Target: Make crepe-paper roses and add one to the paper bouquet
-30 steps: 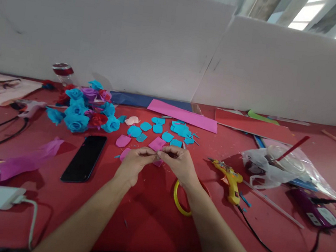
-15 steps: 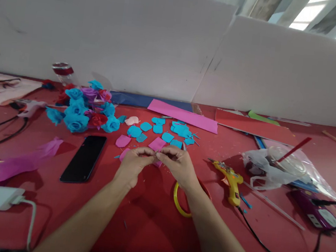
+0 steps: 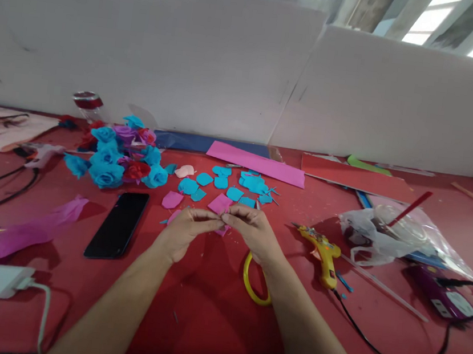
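Observation:
My left hand [image 3: 184, 229] and my right hand [image 3: 253, 229] meet over the middle of the table, thumbs and fingers pinched together tip to tip. Whatever lies between the fingertips is too small and hidden to make out. Just beyond the fingertips shows a pink paper piece [image 3: 219, 202], with more pink below them; I cannot tell whether it is held or lying there. Blue paper petals [image 3: 235, 194] lie scattered past the hands, and a pink petal [image 3: 172, 199] lies left of them. Scissors with a yellow handle [image 3: 254, 285] rest partly under my right forearm.
Paper roses [image 3: 106, 173] stand in a bunch at left, behind a black phone [image 3: 117, 225]. To the right are a yellow glue gun [image 3: 325, 257] with its cord and a plastic bag [image 3: 367, 239]. A pink paper strip [image 3: 255, 163] lies near the white partition [image 3: 149, 45].
Both hands stay pinched together at the same spot, with only a slight shift of fingers and wrists. The view has moved a little; the things on the table have not.

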{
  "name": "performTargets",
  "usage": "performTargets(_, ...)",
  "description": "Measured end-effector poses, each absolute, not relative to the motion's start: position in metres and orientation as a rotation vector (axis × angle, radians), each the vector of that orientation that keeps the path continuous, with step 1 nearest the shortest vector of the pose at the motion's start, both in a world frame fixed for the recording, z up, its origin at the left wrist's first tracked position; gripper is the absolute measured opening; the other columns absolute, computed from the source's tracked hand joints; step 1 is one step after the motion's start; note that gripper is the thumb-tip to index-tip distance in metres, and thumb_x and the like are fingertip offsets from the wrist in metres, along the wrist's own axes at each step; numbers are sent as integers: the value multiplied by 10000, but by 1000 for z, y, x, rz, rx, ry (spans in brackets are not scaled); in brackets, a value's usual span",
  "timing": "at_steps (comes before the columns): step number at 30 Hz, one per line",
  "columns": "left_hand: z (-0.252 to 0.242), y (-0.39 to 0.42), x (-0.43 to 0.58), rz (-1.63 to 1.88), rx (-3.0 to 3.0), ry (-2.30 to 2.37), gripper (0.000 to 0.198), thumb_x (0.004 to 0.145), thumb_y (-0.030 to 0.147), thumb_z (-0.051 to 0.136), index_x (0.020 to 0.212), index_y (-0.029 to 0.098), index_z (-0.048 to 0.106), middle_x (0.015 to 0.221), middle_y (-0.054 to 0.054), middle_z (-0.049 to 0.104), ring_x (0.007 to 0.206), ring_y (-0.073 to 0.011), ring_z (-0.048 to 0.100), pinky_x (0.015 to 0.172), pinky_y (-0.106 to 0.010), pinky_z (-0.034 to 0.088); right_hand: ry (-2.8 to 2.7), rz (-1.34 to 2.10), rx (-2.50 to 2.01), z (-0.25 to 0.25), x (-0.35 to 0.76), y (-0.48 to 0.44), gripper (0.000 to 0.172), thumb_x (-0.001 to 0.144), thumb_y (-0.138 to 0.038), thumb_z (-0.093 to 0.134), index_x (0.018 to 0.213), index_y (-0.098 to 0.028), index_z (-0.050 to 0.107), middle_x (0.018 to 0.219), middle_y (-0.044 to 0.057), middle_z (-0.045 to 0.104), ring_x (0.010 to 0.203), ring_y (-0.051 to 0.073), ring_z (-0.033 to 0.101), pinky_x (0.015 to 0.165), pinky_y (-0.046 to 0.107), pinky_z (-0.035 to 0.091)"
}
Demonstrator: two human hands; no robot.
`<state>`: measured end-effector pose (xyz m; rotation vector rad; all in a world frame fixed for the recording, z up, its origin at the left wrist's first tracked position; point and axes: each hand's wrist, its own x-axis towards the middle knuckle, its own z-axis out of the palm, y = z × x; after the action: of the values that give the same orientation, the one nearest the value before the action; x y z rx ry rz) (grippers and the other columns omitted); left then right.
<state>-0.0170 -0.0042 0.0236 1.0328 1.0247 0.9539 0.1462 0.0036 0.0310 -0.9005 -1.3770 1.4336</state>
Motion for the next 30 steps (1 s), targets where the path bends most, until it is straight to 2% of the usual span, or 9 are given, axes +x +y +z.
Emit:
performTargets(9,17,-2,-13,1033,969,1103,92,596,270,786,662,220,746,735,-27,724,768,-162,630,837,-300,442,-1365,1392,-940,26,144,5,122,730,-326,695,717,-205,703,708,-9,623,678,125,561,678,272,452)
performTargets(15,15,-2,-10,1101,942,1157,145,535,270,817,645,212,743,706,-28,718,735,-171,629,811,-308,453,-1526,1129,-1013,23,144,5,96,771,-272,646,753,-222,726,736,13,640,741,154,571,711,296,450)
performTargets(19,15,-4,-8,1144,946,1205,157,527,283,822,639,213,737,696,-17,710,716,-163,622,771,-295,455,-1569,1075,-1033,22,142,5,122,797,-264,622,753,-217,727,732,16,639,743,157,566,717,298,446)
performTargets(23,18,-4,-9,1116,950,1166,173,553,286,823,682,205,740,728,-10,712,754,-149,621,788,-270,447,-1471,1191,-982,21,140,6,135,782,-300,641,721,-212,723,718,2,639,739,149,572,722,287,443)
performTargets(26,21,-2,-13,991,876,1029,217,613,322,800,772,182,755,791,-45,729,799,-154,635,817,-273,449,-1298,1385,-944,23,140,5,137,758,-331,667,720,-214,727,699,-12,657,723,140,582,737,287,450)
performTargets(30,23,0,-19,896,730,941,197,642,308,783,774,166,753,797,-63,736,777,-156,656,760,-262,464,-1192,1515,-913,26,140,5,133,733,-342,693,721,-218,737,661,-21,667,694,130,583,754,288,456)
